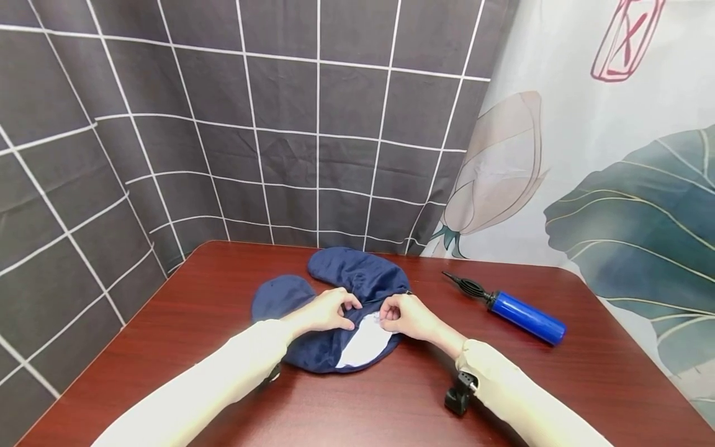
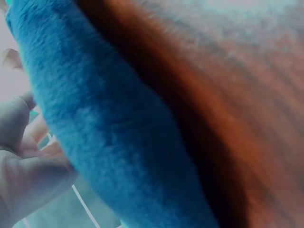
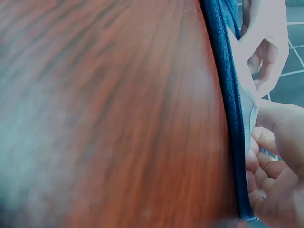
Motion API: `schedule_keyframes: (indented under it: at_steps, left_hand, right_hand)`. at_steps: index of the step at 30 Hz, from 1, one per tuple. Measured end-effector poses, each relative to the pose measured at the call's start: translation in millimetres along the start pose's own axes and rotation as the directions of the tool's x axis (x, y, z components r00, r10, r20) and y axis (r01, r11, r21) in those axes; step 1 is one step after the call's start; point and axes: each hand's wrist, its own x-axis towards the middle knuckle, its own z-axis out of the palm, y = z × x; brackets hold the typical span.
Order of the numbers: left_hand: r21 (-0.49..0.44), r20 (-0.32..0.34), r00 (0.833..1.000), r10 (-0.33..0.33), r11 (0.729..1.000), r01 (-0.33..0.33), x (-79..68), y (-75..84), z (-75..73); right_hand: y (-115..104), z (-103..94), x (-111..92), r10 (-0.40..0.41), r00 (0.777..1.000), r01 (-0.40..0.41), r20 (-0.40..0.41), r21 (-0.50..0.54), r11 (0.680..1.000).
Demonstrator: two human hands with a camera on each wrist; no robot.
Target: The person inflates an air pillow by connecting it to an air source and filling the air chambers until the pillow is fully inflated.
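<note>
A navy blue, plush U-shaped neck pillow point(image 1: 357, 268) lies on the table, its zipped edge point(image 3: 231, 90) parted over white material point(image 1: 365, 343). On the inner side of this opening, my left hand point(image 1: 331, 310) touches the blue cloth with bent fingers. A gap shows between its thumb and index finger; whether cloth is gripped there is hidden. At the opening's right side my right hand point(image 1: 410, 315) pinches the white material with curled fingers. The left wrist view is mostly filled by the blue plush point(image 2: 104, 114), with part of the left hand point(image 2: 28, 161) behind it.
A blue hand pump point(image 1: 527, 316) with a black nozzle lies to the right of the pillow on the reddish-brown table point(image 1: 184, 335). Behind the table hang a dark grid curtain point(image 1: 285, 149) and a pale curtain with plant motifs point(image 1: 570, 205).
</note>
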Motion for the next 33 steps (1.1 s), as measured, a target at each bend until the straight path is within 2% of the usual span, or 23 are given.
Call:
schedule_keyframes:
  at_steps: [3,5,10,15,19,24,29,33]
  left_hand:
    - [0.008,0.005,1.000,-0.002,1.000,0.002,0.4,0.3,-0.9]
    - [0.020,-0.014,1.000,0.003,1.000,-0.003,1.6,1.7,-0.5]
    - [0.057,-0.077,0.997,0.029,0.998,-0.025,4.3,1.8,2.0]
    - [0.046,-0.082,0.997,0.006,0.999,-0.002,5.9,1.9,3.2]
    - [0.034,-0.081,0.996,-0.023,0.999,0.026,5.3,3.4,3.1]
    - [0.051,-0.100,0.995,-0.021,0.998,0.027,4.4,5.1,3.6]
    - [0.081,-0.161,0.987,0.003,0.997,0.011,5.3,9.0,5.2]
    - [0.086,-0.216,0.973,0.078,0.994,-0.061,8.2,13.4,7.2]
  right_hand:
    - [-1,-1.0,1,0.014,1.000,-0.013,0.020,-0.008,1.000]
    - [0,-3.0,2,0.024,0.999,-0.024,0.039,0.012,1.000]
    - [2,-8.8,1,0.049,0.994,-0.059,0.094,0.107,0.992]
    - [3,-9.4,-2,0.058,0.991,-0.081,0.118,0.204,0.976]
    - [4,-8.9,-5,0.035,0.993,-0.059,0.111,0.223,0.973]
    - [5,-10.2,-7,-0.002,0.996,-0.018,0.091,0.216,0.976]
    - [8,-10.0,-9,-0.003,0.996,-0.019,0.092,0.238,0.971]
    - [11,-9.3,-10,-0.016,0.996,-0.008,0.091,0.258,0.966]
